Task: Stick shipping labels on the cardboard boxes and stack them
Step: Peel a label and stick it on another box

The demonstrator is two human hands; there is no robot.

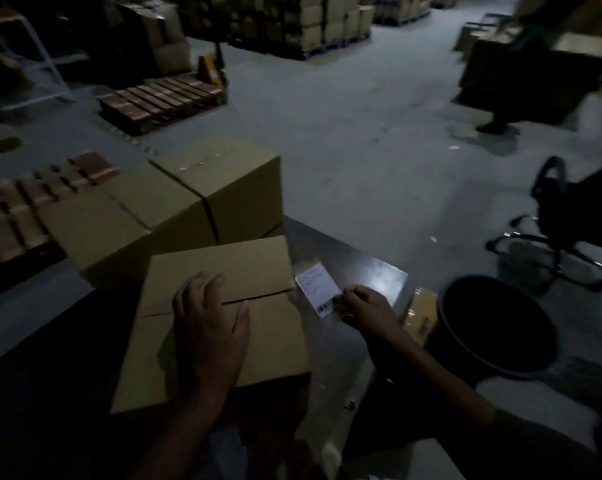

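left hand: the left hand [208, 320] lies flat, palm down, fingers straight and spread, pressing on top of the near cardboard box [220, 320] across the seam between its closed flaps.
right hand: the right hand [365, 306] has its fingers curled and pinches the near corner of the shipping label [317, 289], close to the printed barcode.
shipping label: a white rectangular slip with dark print, low over the dark table [372, 278], just to the right of the near box; whether it lies on the surface or is lifted off it cannot be told.
near box: brown, flaps closed, no label visible on its top, sitting at the near middle of the table in front of the person.
far boxes: a larger closed cardboard box [230, 188] stands beyond the near box at the table's far left edge, with another brown box [95, 233] right beside it on the left.
table: dark and glossy, with a bright glare patch near its far right corner.
right of the table: a yellowish packet [421, 313] lies by the right edge, next to a round black bin [497, 327].
floor: grey concrete floor [344, 133] with a wooden pallet [161, 98], stacks of cartons [320, 26] far back and a black office chair [562, 216] at the right.
light: dim, and the outer parts are blurred.
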